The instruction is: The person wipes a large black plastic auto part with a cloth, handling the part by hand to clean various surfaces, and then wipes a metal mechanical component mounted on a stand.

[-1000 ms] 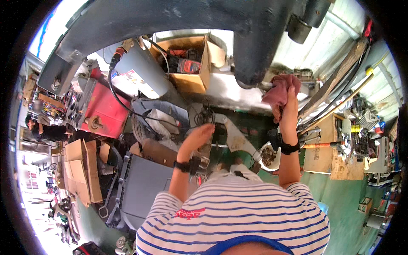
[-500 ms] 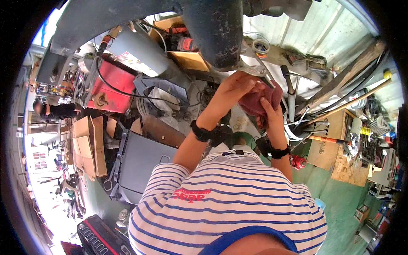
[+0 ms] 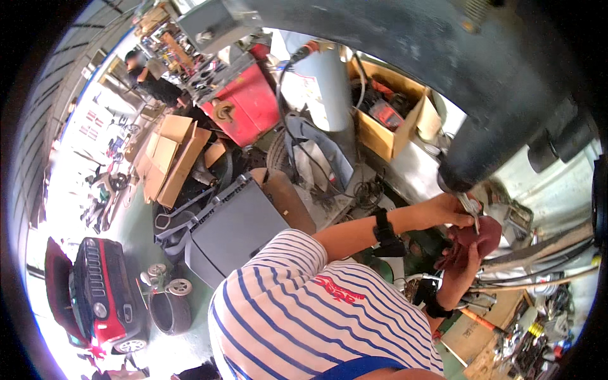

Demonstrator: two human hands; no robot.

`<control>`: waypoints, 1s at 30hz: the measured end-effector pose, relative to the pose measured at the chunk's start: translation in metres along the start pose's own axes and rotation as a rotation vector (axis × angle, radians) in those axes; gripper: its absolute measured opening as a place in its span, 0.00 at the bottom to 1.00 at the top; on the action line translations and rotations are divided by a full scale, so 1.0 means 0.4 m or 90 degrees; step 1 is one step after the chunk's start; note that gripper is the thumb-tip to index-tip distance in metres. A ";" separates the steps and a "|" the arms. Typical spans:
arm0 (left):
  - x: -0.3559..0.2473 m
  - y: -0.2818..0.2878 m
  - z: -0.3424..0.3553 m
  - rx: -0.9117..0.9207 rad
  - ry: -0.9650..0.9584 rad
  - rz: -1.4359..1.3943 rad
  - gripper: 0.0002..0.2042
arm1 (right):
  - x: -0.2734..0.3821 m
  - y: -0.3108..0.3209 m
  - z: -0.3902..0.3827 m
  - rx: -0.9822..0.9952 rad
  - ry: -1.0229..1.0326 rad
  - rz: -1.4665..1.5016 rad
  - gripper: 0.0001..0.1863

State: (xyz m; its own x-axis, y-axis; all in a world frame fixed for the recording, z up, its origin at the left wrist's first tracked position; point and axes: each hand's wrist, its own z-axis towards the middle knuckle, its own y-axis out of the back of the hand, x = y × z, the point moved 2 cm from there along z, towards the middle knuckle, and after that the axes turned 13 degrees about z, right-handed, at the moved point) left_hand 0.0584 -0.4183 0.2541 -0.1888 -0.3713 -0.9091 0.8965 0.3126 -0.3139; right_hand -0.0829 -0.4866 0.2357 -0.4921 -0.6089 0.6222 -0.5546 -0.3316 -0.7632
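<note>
The cloth (image 3: 487, 235) is a dull maroon piece, soft and bunched, its upper part rounded into a smooth bulge and its lower left side crumpled into darker folds. It is held up in the air at the right of the view, below the rounded lower end of a thick black metal column (image 3: 497, 139). The right hand (image 3: 465, 266) grasps it from below, thumb pressed up along its near face.

The left hand (image 3: 443, 212) has its fingers curled around a silver metal tool (image 3: 470, 206) — slim, flat and shiny, rather like a spanner — which slants down from near the column's end to the cloth's upper left edge. Whether the tool touches the column cannot be told, and the fingers hide part of it.

Each wrist wears a black band. Beyond the left forearm, an uncovered cardboard box (image 3: 402, 140) holds red and black tools, with a red cabinet (image 3: 250, 111) farther left and a large grey case (image 3: 240, 225) nearer the striped shirt (image 3: 316, 316). An orange-handled tool (image 3: 484, 318) lies near a plywood board (image 3: 468, 339) at the lower right.
</note>
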 end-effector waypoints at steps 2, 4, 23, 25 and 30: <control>-0.040 0.010 -0.008 0.023 0.119 0.056 0.18 | -0.002 -0.027 0.004 0.100 -0.007 -0.049 0.26; -0.053 0.027 -0.026 0.066 0.081 0.052 0.21 | -0.014 -0.069 0.008 0.100 -0.023 -0.066 0.27; -0.086 0.055 -0.110 0.024 -0.120 0.433 0.23 | 0.002 0.007 0.008 0.132 -0.230 0.376 0.18; -0.081 0.032 -0.122 0.072 -0.164 0.513 0.23 | 0.033 0.011 -0.054 0.170 -0.127 0.370 0.19; -0.061 -0.023 -0.128 0.240 -0.115 0.496 0.27 | 0.118 -0.012 -0.110 0.273 0.141 0.280 0.17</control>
State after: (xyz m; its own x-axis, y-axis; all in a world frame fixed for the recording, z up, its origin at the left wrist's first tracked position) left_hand 0.0342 -0.3675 0.2651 0.5684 -0.3156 -0.7598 0.8226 0.2368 0.5170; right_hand -0.1329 -0.4822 0.2762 -0.7639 -0.6058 0.2226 0.0246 -0.3720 -0.9279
